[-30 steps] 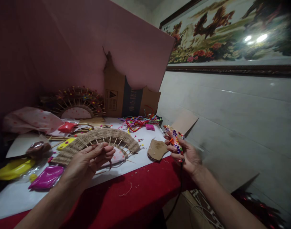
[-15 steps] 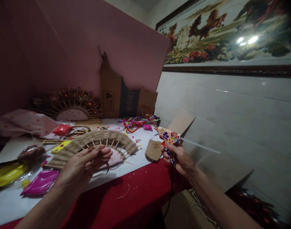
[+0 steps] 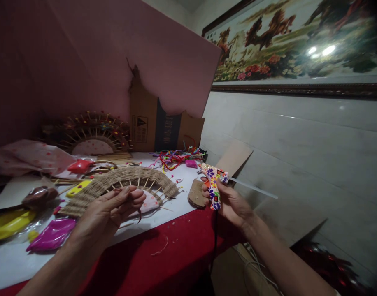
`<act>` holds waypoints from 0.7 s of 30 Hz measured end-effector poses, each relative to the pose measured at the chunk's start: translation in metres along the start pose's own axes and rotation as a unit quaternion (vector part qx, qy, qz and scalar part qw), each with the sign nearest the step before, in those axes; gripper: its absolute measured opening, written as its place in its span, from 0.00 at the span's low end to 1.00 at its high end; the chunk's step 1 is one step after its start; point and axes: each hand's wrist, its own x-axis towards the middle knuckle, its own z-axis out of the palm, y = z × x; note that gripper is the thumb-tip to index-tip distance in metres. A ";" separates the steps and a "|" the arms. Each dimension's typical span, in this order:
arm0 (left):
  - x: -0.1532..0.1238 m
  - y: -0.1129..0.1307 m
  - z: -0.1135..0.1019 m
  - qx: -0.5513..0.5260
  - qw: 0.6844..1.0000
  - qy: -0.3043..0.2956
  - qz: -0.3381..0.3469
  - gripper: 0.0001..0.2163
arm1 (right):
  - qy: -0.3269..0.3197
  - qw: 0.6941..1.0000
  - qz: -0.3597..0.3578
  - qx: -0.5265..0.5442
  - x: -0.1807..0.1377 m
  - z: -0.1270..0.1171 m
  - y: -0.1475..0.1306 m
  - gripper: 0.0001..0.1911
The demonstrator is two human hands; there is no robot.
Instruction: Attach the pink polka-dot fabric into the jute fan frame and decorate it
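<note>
The right hand [image 3: 233, 202] is wrapped around the handle of a flowered glue gun [image 3: 213, 183], above the counter's red cloth [image 3: 151, 246] and near a rough piece of cardboard [image 3: 197, 194]; it should be light and of hard, smooth plastic, best taken by this handle, away from the metal tip. The left hand [image 3: 119, 205] keeps its fingers narrow and seems to pinch a thin brown strip [image 3: 140, 216], probably soft and bendable. Just behind it, on white paper [image 3: 176, 209], lies a curved fan [image 3: 148, 174] of coarse cord woven across stiff sticks, which probably break easily.
</note>
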 end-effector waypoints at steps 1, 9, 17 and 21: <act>0.000 0.000 0.000 0.000 1.000 -0.001 0.000 0.09 | -0.003 1.000 -0.005 0.005 -0.001 0.001 0.000 0.12; 0.001 -0.001 -0.001 0.000 1.000 0.003 0.001 0.09 | 0.002 0.999 -0.016 -0.047 -0.001 0.006 0.002 0.21; 0.000 0.000 0.002 -0.005 1.000 0.012 0.001 0.10 | 0.003 0.999 0.014 -0.034 -0.001 0.012 0.005 0.14; 0.000 -0.001 0.002 -0.006 1.000 0.012 -0.003 0.10 | 0.020 1.000 -0.010 -0.005 0.002 0.009 0.005 0.10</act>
